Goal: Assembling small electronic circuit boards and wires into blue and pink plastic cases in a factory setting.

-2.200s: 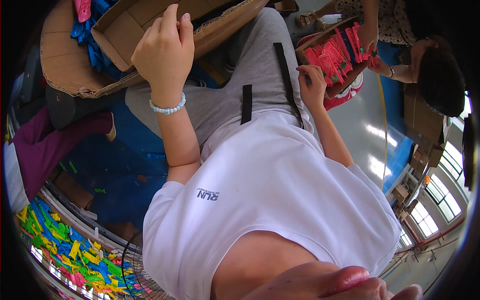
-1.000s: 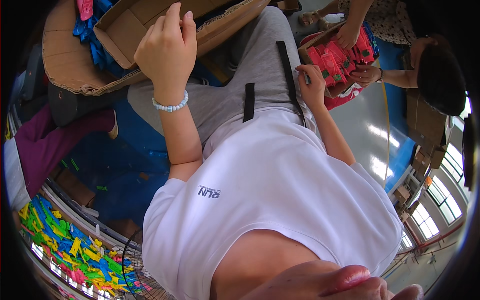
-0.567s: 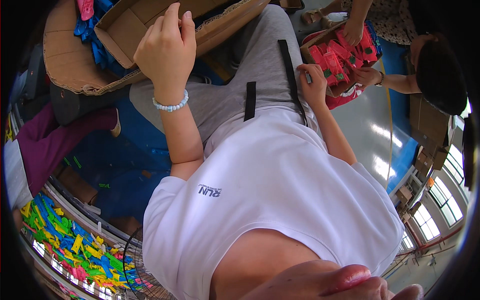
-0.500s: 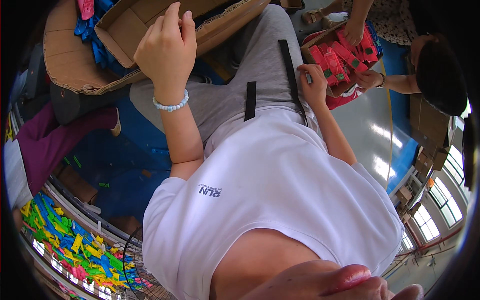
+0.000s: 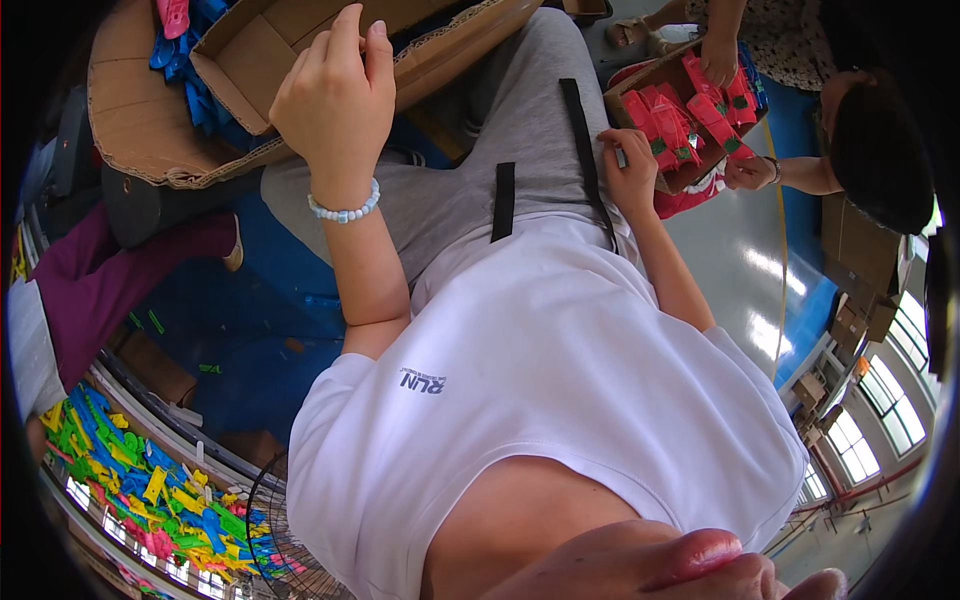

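My left hand (image 5: 335, 100), with a pale bead bracelet (image 5: 345, 204) at the wrist, is raised at the near edge of a cardboard box (image 5: 230, 80). Its thumb and index finger are apart, the other fingers are loosely bent, and nothing shows in it. My right hand (image 5: 630, 175) rests by my grey-trousered thigh (image 5: 545, 120), beside a carton (image 5: 680, 183) of pinkish-red plastic pieces (image 5: 662, 125). Its fingers are curled around a small greyish spot that I cannot make out. Blue plastic pieces (image 5: 205, 105) lie in the left box.
At right, another person's hands (image 5: 748, 172) handle the red pieces in the carton. A person in purple trousers (image 5: 90, 290) is at far left. A heap of multicoloured plastic pieces (image 5: 160, 485) and a wire fan guard (image 5: 270, 520) lie at lower left.
The other person's lower hand has moved right, drawing a red piece toward the carton's edge; their upper hand has shifted slightly. My own hands have barely moved.
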### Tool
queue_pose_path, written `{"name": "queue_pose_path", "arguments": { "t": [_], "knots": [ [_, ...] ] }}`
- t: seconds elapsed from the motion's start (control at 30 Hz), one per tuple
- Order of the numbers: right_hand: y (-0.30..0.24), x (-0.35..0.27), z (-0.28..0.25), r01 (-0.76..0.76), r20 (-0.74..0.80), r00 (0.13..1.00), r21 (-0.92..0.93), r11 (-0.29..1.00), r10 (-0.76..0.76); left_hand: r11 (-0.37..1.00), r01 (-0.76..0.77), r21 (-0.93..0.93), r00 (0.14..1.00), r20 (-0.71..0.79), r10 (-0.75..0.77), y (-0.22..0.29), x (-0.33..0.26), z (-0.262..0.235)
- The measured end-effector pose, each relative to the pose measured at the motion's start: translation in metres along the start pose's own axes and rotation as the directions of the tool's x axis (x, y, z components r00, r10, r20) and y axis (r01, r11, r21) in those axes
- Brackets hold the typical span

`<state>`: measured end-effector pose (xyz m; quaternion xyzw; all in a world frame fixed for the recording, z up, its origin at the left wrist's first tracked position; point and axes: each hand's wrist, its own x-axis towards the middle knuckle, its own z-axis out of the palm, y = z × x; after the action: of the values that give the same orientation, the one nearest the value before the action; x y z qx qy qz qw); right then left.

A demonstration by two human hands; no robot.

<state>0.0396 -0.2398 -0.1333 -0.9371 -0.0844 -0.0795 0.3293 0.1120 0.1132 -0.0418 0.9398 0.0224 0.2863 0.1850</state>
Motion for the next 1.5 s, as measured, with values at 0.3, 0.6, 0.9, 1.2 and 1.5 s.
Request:
{"name": "queue_pose_path", "arguments": {
  "t": [0.3,0.6,0.9,1.2,1.5],
  "knots": [
    [-0.001,0.001,-0.001,0.018,-0.006,1.000,-0.009,1.000,-0.018,1.000,-0.006,-0.003,1.000,-0.011,0.006,0.000,0.000,-0.001],
    [-0.002,0.001,-0.002,0.023,-0.009,1.000,-0.014,1.000,-0.023,1.000,-0.003,0.016,1.000,-0.012,0.003,0.001,-0.001,0.000],
    [-0.003,0.002,-0.002,0.035,-0.024,0.999,-0.010,0.999,-0.036,1.000,-0.006,-0.007,1.000,-0.030,0.006,0.000,-0.001,0.001],
    [-0.002,0.002,0.000,0.050,-0.020,0.999,-0.007,0.999,-0.050,1.000,-0.022,-0.002,0.999,-0.038,0.022,-0.001,-0.004,0.001],
    [-0.003,0.010,0.001,0.063,-0.010,0.998,-0.004,0.998,-0.063,1.000,-0.019,-0.008,0.999,-0.041,0.018,-0.001,0.000,0.006]
  ]
}}
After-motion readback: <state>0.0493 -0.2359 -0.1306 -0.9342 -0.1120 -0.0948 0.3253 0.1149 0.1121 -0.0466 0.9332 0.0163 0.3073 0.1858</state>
